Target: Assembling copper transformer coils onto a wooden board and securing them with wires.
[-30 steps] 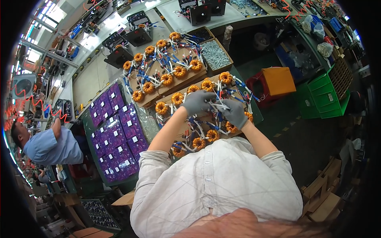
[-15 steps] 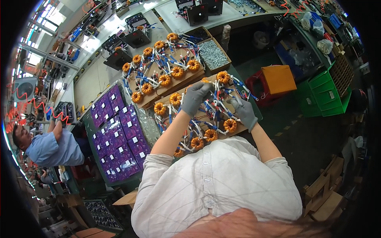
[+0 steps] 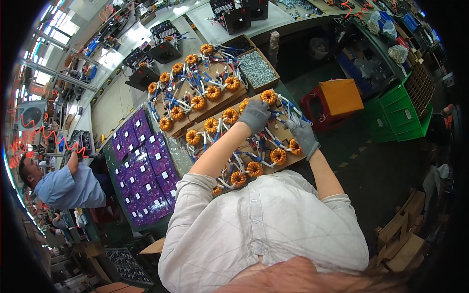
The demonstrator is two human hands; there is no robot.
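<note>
Both my hands wear grey gloves and work at the right end of a cardboard sheet [image 3: 280, 132] that holds two rows of coils wound in orange copper wire. The fingers of my left hand [image 3: 255, 117] curl down beside a coil [image 3: 268, 96] at the far right corner; what lies under them is hidden. My right hand [image 3: 303, 136] is closed at its fingertips around wire leads with white and blue sleeves, just right of the left hand. More blue and white leads with metal ring ends [image 3: 293, 107] spread out beyond my right fingers.
Behind lies a second cardboard sheet [image 3: 195, 115] of coils, beside a box of small metal screws [image 3: 258, 70]. Purple circuit boards [image 3: 141, 168] cover the left of the table. A red stool with an orange box [image 3: 340, 99] and green crates [image 3: 403, 112] stand right. A co-worker [image 3: 68, 183] sits left.
My left hand has moved right and lowered to the far right coil, closer to my right hand. My right hand has shifted slightly up and now bunches its fingers at the leads.
</note>
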